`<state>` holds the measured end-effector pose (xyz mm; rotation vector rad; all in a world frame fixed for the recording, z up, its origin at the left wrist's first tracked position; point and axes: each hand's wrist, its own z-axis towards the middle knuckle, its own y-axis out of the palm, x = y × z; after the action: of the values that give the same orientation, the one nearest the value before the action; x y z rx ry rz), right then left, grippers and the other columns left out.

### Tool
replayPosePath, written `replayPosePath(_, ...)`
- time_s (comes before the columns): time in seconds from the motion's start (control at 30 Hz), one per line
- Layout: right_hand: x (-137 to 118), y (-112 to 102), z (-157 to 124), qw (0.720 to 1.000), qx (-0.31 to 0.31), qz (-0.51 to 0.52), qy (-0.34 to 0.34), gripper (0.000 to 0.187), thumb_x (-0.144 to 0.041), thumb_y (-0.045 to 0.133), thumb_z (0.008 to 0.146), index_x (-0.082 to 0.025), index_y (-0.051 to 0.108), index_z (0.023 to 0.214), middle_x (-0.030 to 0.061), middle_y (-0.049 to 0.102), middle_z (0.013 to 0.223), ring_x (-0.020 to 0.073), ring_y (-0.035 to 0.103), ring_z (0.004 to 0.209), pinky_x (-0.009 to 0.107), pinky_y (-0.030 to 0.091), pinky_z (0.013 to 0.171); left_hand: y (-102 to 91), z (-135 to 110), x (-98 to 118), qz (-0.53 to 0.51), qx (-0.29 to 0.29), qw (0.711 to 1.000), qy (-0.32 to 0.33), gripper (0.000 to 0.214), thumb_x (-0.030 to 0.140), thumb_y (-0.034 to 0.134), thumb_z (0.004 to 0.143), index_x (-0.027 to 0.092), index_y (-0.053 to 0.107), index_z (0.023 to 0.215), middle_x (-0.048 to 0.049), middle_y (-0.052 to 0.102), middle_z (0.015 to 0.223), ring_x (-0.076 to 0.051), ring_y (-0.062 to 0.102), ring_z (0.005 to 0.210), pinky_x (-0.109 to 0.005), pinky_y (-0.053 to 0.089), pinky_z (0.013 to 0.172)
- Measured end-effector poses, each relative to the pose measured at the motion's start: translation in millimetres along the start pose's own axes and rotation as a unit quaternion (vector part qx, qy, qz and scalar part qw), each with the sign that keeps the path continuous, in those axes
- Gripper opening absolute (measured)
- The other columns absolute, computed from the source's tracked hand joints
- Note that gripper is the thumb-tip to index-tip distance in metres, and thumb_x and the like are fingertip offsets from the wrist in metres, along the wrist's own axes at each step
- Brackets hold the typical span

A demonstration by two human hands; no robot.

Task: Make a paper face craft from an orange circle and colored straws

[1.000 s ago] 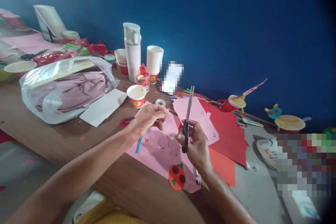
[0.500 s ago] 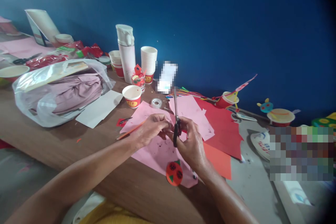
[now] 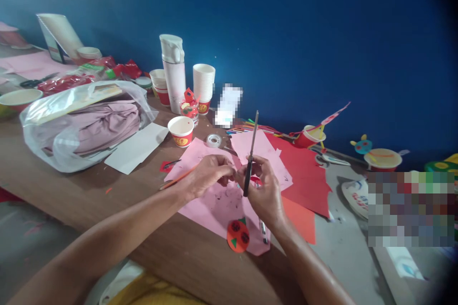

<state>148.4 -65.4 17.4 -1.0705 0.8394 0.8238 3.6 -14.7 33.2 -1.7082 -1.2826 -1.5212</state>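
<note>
My right hand (image 3: 265, 191) has a pair of scissors (image 3: 252, 150), blades together and pointing up. Close beside it, my left hand (image 3: 212, 174) pinches something too small to make out, its fingertips meeting those of my right hand. Both hands are over a pink paper sheet (image 3: 203, 212) marked with dark specks. On that sheet's front edge lies a round orange paper face (image 3: 236, 244) with dark eyes and a green triangle. A pen (image 3: 263, 231) lies below my right hand. A pencil (image 3: 175, 180) rests by my left wrist.
Behind the hands stand a paper cup (image 3: 181, 139), a tape roll (image 3: 219, 142), a tall bottle (image 3: 174, 88) and stacked cups (image 3: 203, 83). A plastic bag (image 3: 53, 155) fills the left side. Red paper (image 3: 304, 176) and orange paper (image 3: 300, 224) lie right, near a cup animal (image 3: 384, 158).
The scissors have tilted to the right, and their handles show more edge-on. My right hand has turned slightly, while my left hand stays nearly in place.
</note>
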Motion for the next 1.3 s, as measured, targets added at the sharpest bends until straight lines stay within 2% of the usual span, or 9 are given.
replayPosePath(0.13, -5.4, 2.7, 0.0, 0.994, -0.015, 0.094, 0.061, 0.038, -0.024, 0.068, 0.070, -0.022, 0.050, 0.104, 0.0004, 0.060, 0.081, 0.0162, 0.059, 0.076, 0.028, 0.050, 0.064, 0.3, 0.8, -2.4, -0.015, -0.009, 1.000, -0.004, 0.010, 0.020, 0.065, 0.065, 0.013, 0.058, 0.063, -0.0002, 0.059, 0.057, -0.009, 0.052, 0.050, -0.025, 0.042, 0.055)
replayPosePath(0.3, -8.2, 7.5, -3.1, 0.984, 0.025, 0.140, 0.106, 0.041, -0.031, 0.070, 0.070, -0.022, 0.050, 0.104, -0.0006, 0.058, 0.073, 0.0152, 0.057, 0.067, 0.022, 0.045, 0.049, 1.9, -0.8, -2.9, -0.039, -0.028, 0.999, 0.016, 0.020, 0.031, 0.066, 0.072, 0.012, 0.062, 0.067, -0.0015, 0.059, 0.064, -0.009, 0.053, 0.056, -0.025, 0.041, 0.059)
replayPosePath(0.53, -5.9, 11.2, -5.1, 0.985, 0.073, 0.126, 0.087, 0.040, -0.031, 0.069, 0.070, -0.022, 0.051, 0.104, -0.0001, 0.058, 0.079, 0.0140, 0.056, 0.069, 0.024, 0.046, 0.057, 6.0, -2.8, -3.2, -0.107, -0.041, 0.993, 0.001, 0.022, 0.032, 0.070, 0.068, 0.012, 0.060, 0.065, 0.0021, 0.052, 0.058, -0.008, 0.048, 0.053, -0.024, 0.038, 0.056)
replayPosePath(0.8, -10.6, 12.1, -6.5, 0.983, 0.035, 0.147, 0.101, 0.035, -0.032, 0.067, 0.072, -0.022, 0.050, 0.102, -0.0010, 0.056, 0.076, 0.0131, 0.055, 0.067, 0.022, 0.045, 0.051, 5.1, -2.5, -4.9, -0.083, -0.026, 0.996, 0.010, 0.019, 0.029, 0.067, 0.071, 0.012, 0.060, 0.066, 0.0006, 0.055, 0.060, -0.009, 0.050, 0.054, -0.024, 0.038, 0.056)
replayPosePath(0.9, -10.6, 10.2, -5.3, 0.978, 0.029, 0.174, 0.114, 0.037, -0.031, 0.068, 0.070, -0.022, 0.049, 0.101, -0.0019, 0.055, 0.075, 0.0126, 0.054, 0.066, 0.022, 0.045, 0.051, 3.9, -2.2, -5.4, -0.100, -0.044, 0.994, 0.015, 0.017, 0.028, 0.066, 0.072, 0.012, 0.062, 0.068, -0.0005, 0.056, 0.063, -0.009, 0.051, 0.056, -0.024, 0.040, 0.057)
replayPosePath(1.0, -10.2, 6.9, -3.6, 0.967, -0.006, 0.220, 0.129, 0.036, -0.031, 0.067, 0.071, -0.021, 0.049, 0.101, -0.0037, 0.053, 0.071, 0.0112, 0.052, 0.062, 0.022, 0.044, 0.053, 2.2, -1.9, -6.2, -0.130, -0.062, 0.989, 0.020, 0.013, 0.024, 0.061, 0.075, 0.012, 0.064, 0.073, -0.0017, 0.058, 0.067, -0.010, 0.053, 0.057, -0.024, 0.041, 0.057)
replayPosePath(1.17, -8.2, 5.4, -3.1, 0.934, -0.084, 0.318, 0.141, 0.026, -0.027, 0.061, 0.076, -0.019, 0.052, 0.099, -0.0035, 0.053, 0.063, 0.0108, 0.050, 0.056, 0.023, 0.040, 0.051, -1.8, -3.2, -5.0, -0.108, -0.113, 0.988, -0.001, 0.023, 0.022, 0.057, 0.078, 0.015, 0.065, 0.099, -0.0021, 0.061, 0.064, -0.011, 0.057, 0.055, -0.023, 0.041, 0.052)
replayPosePath(1.3, -6.0, 7.2, -3.4, 0.922, -0.094, 0.342, 0.155, 0.022, -0.026, 0.060, 0.077, -0.019, 0.053, 0.097, -0.0021, 0.054, 0.066, 0.0114, 0.051, 0.058, 0.022, 0.040, 0.051, -4.6, -3.6, -3.1, -0.109, -0.144, 0.983, -0.008, 0.015, 0.024, 0.059, 0.079, 0.015, 0.064, 0.089, -0.0028, 0.062, 0.067, -0.011, 0.058, 0.055, -0.022, 0.042, 0.052)
